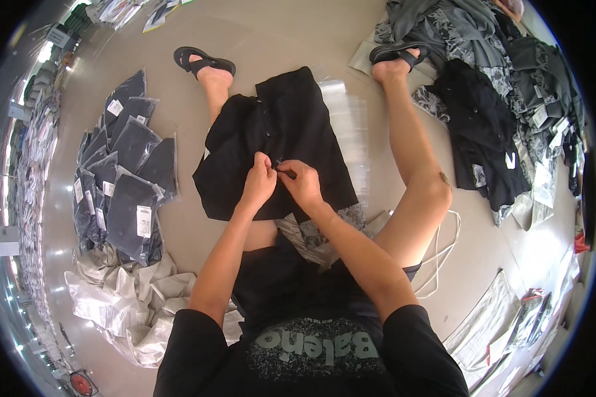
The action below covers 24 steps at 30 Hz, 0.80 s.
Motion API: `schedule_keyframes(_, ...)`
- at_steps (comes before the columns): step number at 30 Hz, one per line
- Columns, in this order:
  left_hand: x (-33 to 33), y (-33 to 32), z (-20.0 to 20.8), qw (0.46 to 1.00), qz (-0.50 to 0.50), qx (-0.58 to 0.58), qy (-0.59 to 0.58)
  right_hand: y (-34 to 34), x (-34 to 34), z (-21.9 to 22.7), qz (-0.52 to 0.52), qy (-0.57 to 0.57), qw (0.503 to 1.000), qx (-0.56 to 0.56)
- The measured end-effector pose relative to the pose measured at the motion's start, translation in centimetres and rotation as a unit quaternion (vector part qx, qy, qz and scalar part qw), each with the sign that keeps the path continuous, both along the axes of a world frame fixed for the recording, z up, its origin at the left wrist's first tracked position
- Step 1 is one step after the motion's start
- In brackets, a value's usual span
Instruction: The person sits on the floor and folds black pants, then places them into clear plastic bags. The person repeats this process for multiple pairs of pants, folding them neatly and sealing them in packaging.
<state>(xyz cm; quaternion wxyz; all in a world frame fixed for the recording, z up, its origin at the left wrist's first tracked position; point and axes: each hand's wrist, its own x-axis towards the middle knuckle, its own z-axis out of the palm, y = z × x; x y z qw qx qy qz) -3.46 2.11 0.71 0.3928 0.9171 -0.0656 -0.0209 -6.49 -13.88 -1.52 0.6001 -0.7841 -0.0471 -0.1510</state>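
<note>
A black garment (pixel 291 119) with a row of small buttons down its front lies spread on the floor between my legs. My left hand (pixel 259 178) pinches the front placket near its lower part, fingers closed. Right beside it, my right hand (pixel 301 182) has thumb and forefinger pressed together on the same placket. The two sets of fingertips nearly touch, and whatever button sits between them is too small to make out. A stack of clear plastic bags (pixel 351 129) shows from under the garment's right side.
Several bagged dark garments (pixel 132 212) with white tags lie at left, above a crumpled whitish sack (pixel 129 308). At far right is a heap of grey and patterned clothes (pixel 473 40), with a black garment (pixel 477 126) on it. A pale cord (pixel 447 251) lies by my right knee.
</note>
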Motion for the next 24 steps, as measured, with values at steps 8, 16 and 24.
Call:
schedule_keyframes(8,-1.7,-0.5,1.1,0.992,-0.086,0.077,-0.052,-1.4,0.3,0.8,0.065,0.072,0.994,0.046)
schedule_keyframes(16,-2.2,-0.8,1.3,0.987,-0.069,0.113,-0.096,-1.9,1.3,1.4,0.137,0.060,0.989,0.007)
schedule_keyframes(24,-1.5,-1.9,0.7,0.994,0.035,0.079,-0.070,-1.0,1.3,1.1,0.098,0.045,0.994,0.002)
